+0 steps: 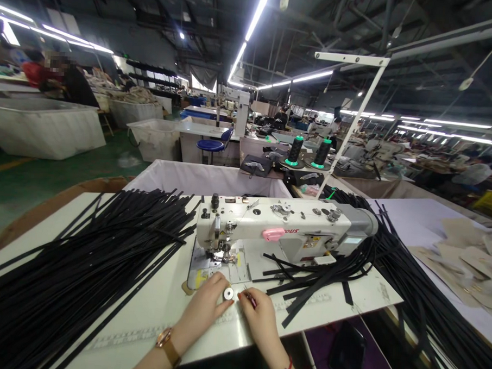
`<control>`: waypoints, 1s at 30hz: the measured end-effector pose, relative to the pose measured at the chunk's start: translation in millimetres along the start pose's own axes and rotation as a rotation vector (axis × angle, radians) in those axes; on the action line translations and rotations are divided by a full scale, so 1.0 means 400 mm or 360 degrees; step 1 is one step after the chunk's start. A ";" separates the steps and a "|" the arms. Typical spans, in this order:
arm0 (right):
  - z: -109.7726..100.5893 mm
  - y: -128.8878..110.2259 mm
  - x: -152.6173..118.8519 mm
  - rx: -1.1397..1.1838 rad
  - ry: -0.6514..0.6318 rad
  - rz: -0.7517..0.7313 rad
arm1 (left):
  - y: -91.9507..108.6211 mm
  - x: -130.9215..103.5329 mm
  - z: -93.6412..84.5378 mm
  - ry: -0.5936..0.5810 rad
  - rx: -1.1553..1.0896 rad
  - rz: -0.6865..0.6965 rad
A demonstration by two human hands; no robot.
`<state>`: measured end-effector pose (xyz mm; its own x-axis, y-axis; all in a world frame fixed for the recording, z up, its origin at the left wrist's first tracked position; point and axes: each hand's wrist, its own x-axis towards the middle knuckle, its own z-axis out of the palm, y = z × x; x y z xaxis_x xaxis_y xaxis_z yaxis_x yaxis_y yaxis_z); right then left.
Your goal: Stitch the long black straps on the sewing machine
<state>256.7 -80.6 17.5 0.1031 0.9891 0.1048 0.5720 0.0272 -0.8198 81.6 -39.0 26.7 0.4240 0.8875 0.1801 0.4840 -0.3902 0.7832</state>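
Observation:
In front of the white sewing machine (252,220), my left hand (208,297) pinches a small round silver bobbin (228,293) between thumb and fingers. My right hand (260,313), close beside it, is closed around a small pointed tool with a dark reddish handle (251,299). The tool's thin tip points up and left toward the bobbin, and its exact kind is too small to make out. Both hands are just above the white table (182,334), near the machine's needle area (222,254). A pink piece (273,234) is fixed on the machine's front.
A large pile of black straps (104,254) covers the table's left side. More black straps (323,277) lie under the machine arm and off to the right. Behind stand black thread cones (295,149) and a thread stand (355,121). A dark phone-like object (347,346) lies below the table edge.

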 end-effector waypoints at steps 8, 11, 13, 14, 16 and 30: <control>-0.015 -0.078 -0.055 0.0801 0.0144 0.0164 | 0.090 -0.101 0.009 0.0177 -0.1672 -0.0718; -0.010 -0.103 -0.078 0.0844 0.0145 0.0143 | 0.134 -0.142 -0.008 0.0341 -0.1860 -0.0873; -0.005 -0.117 -0.094 0.0827 0.0135 0.0107 | 0.153 -0.170 -0.021 0.0417 -0.1903 -0.0889; -0.002 -0.124 -0.101 0.0812 0.0134 0.0086 | 0.158 -0.184 -0.028 0.0423 -0.1890 -0.0870; 0.002 -0.139 -0.116 0.0763 0.0147 0.0046 | 0.162 -0.211 -0.039 0.0371 -0.1795 -0.0791; -0.002 -0.298 -0.160 0.0148 -0.0183 -0.0629 | 0.157 -0.332 -0.092 0.0181 -0.1685 -0.0512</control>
<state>182.6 -147.1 109.0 -0.2041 0.9096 0.3620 0.4730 0.4154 -0.7770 27.7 -172.4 74.0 0.2973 0.9483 -0.1114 -0.3620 0.2199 0.9059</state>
